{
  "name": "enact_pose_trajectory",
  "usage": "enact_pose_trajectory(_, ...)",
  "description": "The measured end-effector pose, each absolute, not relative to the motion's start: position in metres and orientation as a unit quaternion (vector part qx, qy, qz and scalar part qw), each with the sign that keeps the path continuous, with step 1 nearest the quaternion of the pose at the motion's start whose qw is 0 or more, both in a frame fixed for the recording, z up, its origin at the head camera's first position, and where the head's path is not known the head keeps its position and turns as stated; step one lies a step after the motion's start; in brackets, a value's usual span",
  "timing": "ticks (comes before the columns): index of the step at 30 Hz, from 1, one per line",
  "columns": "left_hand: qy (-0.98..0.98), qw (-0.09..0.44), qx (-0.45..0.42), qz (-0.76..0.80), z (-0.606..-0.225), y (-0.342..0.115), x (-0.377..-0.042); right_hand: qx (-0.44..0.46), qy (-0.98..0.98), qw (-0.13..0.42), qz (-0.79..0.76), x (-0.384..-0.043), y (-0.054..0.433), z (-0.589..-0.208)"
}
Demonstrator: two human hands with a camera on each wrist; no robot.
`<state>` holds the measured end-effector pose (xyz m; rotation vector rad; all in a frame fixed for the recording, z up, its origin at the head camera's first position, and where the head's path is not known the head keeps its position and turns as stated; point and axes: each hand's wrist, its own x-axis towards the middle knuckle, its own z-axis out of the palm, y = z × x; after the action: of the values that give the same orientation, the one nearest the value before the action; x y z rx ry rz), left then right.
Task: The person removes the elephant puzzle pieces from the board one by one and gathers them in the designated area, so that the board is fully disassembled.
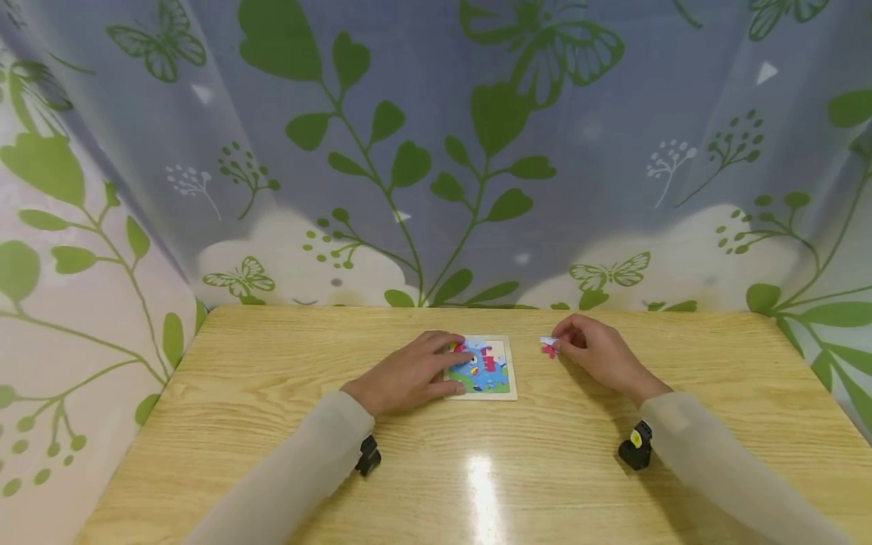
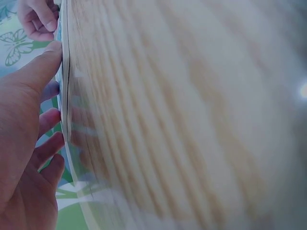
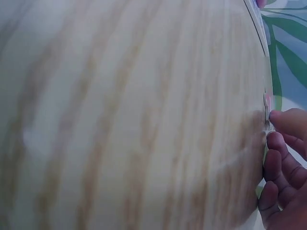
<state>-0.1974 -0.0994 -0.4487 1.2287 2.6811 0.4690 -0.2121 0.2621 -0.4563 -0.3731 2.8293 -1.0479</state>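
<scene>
A small square jigsaw puzzle [image 1: 499,382] in a pale wooden frame lies on the table, showing a blue cartoon figure on green. Part of its upper right shows bare wood. My left hand [image 1: 415,372] rests over the puzzle's left side, fingers stretched onto the picture and thumb by the near edge. To the right of the frame, my right hand [image 1: 599,353] pinches a pink and pale blue puzzle piece [image 1: 548,348] by its right side, thumb and forefinger together. The right wrist view shows the piece [image 3: 267,101] edge-on, low at the tabletop; its face is hidden there.
The wooden table [image 1: 272,363] extends around both hands, with a glare spot near its front. A curtain [image 1: 436,151] printed with leaves and butterflies hangs behind the table and along its sides. A black wrist camera [image 1: 369,456] sits below each sleeve.
</scene>
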Motion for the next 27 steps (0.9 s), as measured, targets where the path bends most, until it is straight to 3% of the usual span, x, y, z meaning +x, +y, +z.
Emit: enact_pose_trajectory(27, 0.896, 0.080, 0.407, 0.159, -0.4472, -0.0994, -0.1975, -0.116, 0.925, 0.023, -0.361, -0.2063, 0.2527, -0.4531)
